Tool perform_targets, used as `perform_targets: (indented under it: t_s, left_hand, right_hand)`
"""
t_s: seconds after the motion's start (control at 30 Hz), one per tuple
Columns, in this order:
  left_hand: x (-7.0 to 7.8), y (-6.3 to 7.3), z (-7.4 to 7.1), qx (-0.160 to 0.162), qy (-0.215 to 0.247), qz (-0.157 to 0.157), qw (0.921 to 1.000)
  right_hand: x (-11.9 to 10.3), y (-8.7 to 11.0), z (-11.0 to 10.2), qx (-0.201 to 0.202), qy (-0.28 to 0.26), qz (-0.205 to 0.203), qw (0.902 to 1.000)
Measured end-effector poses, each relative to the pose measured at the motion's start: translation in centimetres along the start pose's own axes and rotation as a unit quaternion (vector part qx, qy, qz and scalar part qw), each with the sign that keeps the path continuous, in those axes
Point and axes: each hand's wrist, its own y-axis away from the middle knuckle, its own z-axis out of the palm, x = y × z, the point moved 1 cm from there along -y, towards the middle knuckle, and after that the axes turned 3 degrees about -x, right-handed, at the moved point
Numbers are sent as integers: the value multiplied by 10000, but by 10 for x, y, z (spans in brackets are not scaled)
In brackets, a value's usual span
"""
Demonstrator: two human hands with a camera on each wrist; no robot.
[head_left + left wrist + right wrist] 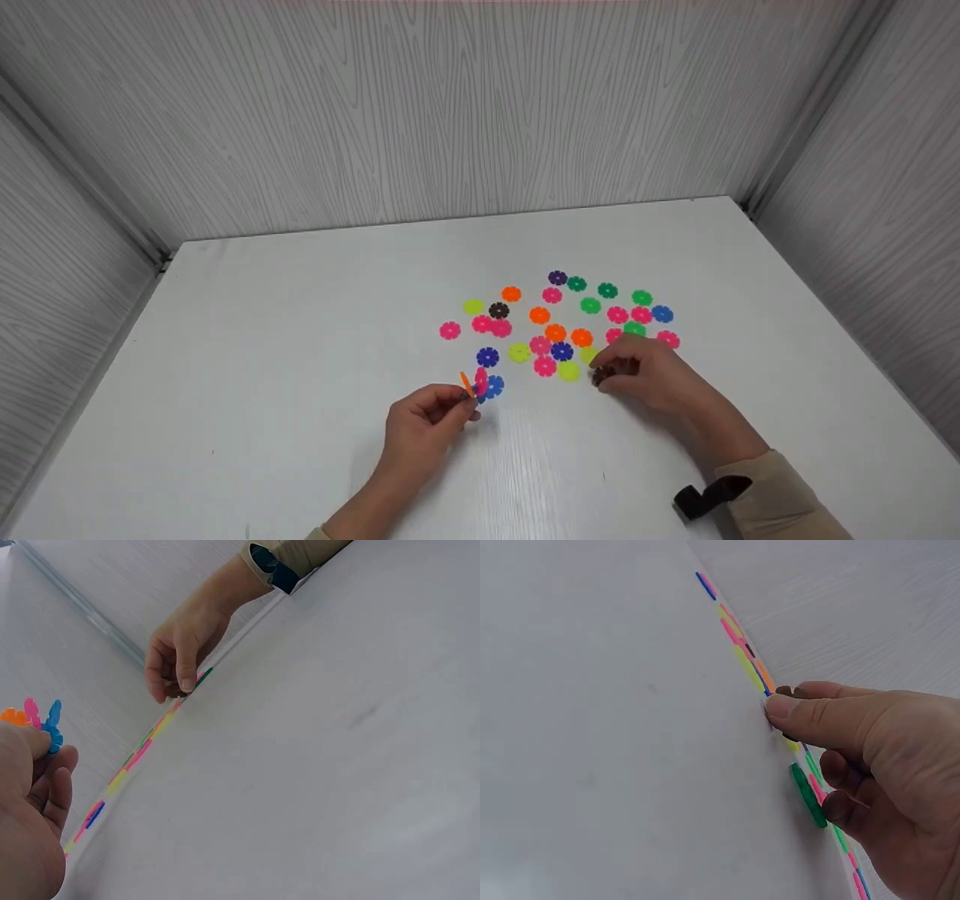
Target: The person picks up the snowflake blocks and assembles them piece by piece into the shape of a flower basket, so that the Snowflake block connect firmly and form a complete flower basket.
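Cluster of interlocked flower-shaped discs, orange, pink and blue, set at differing angles, raised above the counter in my left grip; one dark-brown flower-shaped disc, pinched in my right grip between thumb and fingers.

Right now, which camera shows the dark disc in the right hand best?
The head view: the dark disc shows part of its face. The right wrist view shows only scraps past the right hand; the left wrist view, a sliver.

The left hand, lower centre in the head view, pinches with thumb and fingers. The right hand pinches right of centre, its forearm slanting toward lower right.
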Motion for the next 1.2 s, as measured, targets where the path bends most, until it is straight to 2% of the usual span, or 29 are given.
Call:
perform_targets:
  t_s: [0.1,0.2,0.37,0.53,0.77,0.9,1.07,1.2]
  left_hand:
    - [0,0,0,-6,63,0,10000]
    - [0,0,0,-12,101,-37,9999]
    - [1,-2,2,-51,149,-109,9998]
    - [0,-3,4,-100,355,-94,9993]
    - [2,-2,7,-179,595,-233,9978]
    - [4,-2,8,-153,532,-368,9978]
    - [5,-1,8,-196,330,-429,9983]
    - [4,-1,7,-332,197,-302,9988]
  right_hand:
    - [-5,-1,3,83,9,-207,9998]
    - [-12,-2,8,132,-126,-190,9997]
    - [-33,-5,24,-27,-890,-110,9960]
    - [-52,-7,47,-341,-1782,-417,9825]
    - [-69,-6,65,-690,-2563,-526,9627]
    - [-73,-5,69,-840,-2818,-596,9539]
    - [-74,-4,74,-903,-2840,-631,9525]
    - [-75,-4,76,-942,-2863,-593,9517]
